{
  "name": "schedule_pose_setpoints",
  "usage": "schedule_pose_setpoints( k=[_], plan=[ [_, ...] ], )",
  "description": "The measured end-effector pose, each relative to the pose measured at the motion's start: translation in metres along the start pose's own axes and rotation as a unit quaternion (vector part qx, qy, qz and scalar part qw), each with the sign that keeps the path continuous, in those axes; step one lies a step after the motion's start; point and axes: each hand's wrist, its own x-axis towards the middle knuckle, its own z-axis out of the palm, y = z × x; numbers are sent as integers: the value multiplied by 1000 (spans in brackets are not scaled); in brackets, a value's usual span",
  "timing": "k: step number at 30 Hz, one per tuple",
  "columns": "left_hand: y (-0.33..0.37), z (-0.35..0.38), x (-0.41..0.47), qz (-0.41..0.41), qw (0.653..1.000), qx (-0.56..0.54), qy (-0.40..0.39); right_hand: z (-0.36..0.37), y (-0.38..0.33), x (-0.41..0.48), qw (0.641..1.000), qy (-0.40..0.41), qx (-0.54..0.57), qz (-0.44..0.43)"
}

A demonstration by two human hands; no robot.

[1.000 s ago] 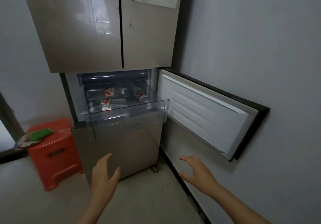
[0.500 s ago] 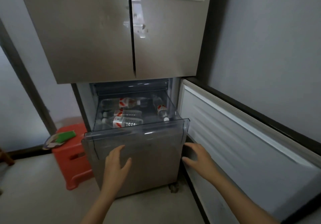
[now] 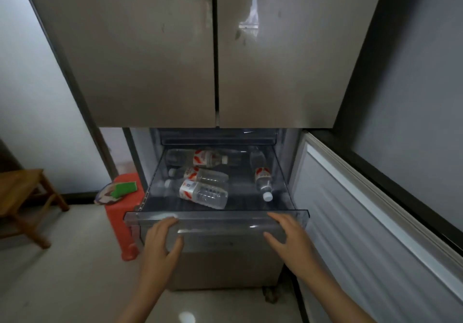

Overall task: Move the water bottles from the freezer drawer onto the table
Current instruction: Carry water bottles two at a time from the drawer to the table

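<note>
Head view: the clear drawer (image 3: 215, 215) stands pulled out under the fridge's two shut upper doors (image 3: 150, 47). Four bottles lie on their sides in it: three stacked front to back at left, the front bottle (image 3: 204, 194), the middle bottle (image 3: 206, 175) and the back bottle (image 3: 209, 158), and a fourth bottle (image 3: 263, 178) apart at right, cap toward the front.

The left hand (image 3: 160, 241) and right hand (image 3: 290, 237) are both spread and hold nothing, fingertips at the drawer's front wall just under its rim.

The freezer door (image 3: 363, 222) hangs open close by the right arm. Left of the drawer a red stool (image 3: 120, 212) carries a green sponge (image 3: 124, 188). A wooden stool (image 3: 20, 195) stands farther left.
</note>
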Motion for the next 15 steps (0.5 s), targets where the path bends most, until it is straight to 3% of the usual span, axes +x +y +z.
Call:
schedule_pose_setpoints(
  k=[5,15],
  plan=[
    [-20,4,71,16,999,34,0,19,-12,44,999,2,-2,-32],
    [-71,12,136,-2,994,52,-97,47,-13,134,998,13,-66,-22]
  ],
)
